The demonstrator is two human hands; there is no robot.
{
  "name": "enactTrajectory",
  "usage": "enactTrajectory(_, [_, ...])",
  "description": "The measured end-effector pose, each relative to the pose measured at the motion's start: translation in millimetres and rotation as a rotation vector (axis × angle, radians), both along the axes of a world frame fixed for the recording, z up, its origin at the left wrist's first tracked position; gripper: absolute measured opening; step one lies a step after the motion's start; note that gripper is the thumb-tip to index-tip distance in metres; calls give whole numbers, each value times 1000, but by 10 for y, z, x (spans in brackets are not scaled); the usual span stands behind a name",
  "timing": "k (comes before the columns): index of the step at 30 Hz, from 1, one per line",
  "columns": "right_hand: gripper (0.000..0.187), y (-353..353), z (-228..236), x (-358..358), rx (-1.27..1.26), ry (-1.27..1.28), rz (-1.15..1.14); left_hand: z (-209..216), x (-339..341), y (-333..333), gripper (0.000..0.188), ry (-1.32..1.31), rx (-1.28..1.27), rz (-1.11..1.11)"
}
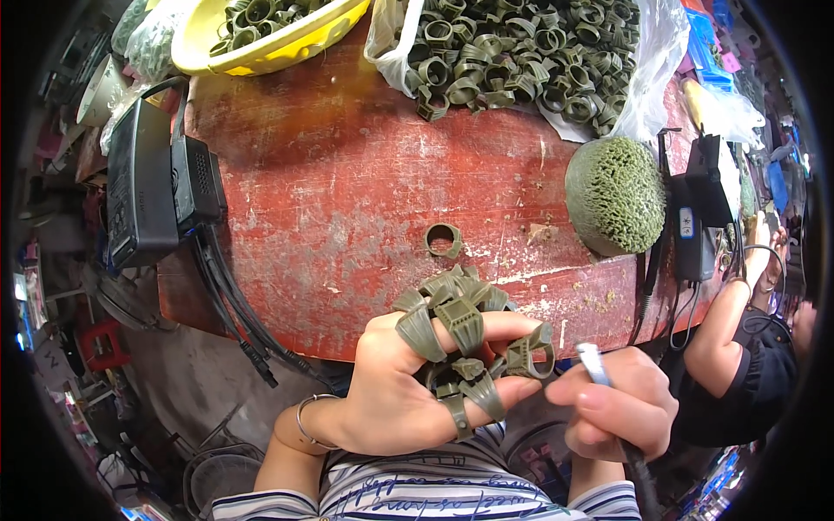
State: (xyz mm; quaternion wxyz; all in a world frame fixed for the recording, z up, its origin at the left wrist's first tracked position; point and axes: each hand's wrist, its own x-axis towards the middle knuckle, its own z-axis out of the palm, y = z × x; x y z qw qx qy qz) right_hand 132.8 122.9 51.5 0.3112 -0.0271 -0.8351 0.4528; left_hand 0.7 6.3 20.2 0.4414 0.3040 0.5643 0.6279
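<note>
My left hand [387,382] is closed, with several dark green rings worn on its fingers. Between its thumb and forefinger it pinches one more green ring [532,352]. Just to the right, my right hand [621,404] is closed round a pen-like tool [593,363] with a pale metal tip. A dark cord runs down from below that hand. The tip is close to the pinched ring but looks apart from it. Beyond my left hand, a single green ring [444,240] lies on the worn red table [347,208].
A large heap of green rings [521,61] in clear plastic lies at the back. A yellow basin [287,54] holds more rings. A round green block with a pitted face [621,196] sits right. Black power units [143,182] and cables stand left. A co-worker's arm [721,339] shows far right.
</note>
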Motion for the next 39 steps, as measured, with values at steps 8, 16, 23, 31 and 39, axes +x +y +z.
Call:
enactTrajectory(8, [29,-142,-110,15,-117,-6,-243,-2,-2,2,35,240,83,20])
enactTrajectory(16, [21,-154,-195,78,-134,100,-81,99,11,-46,37,552,-23,81])
enactTrajectory(23, [30,-175,-189,150,-42,14,-115,69,55,-55,40,630,21,148])
enactTrajectory(31, [27,-213,-151,128,-79,-74,-121,130,85,-40,42,683,-26,136])
enactTrajectory(39, [27,-237,-193,125,-105,45,-213,92,44,-35,41,621,3,124])
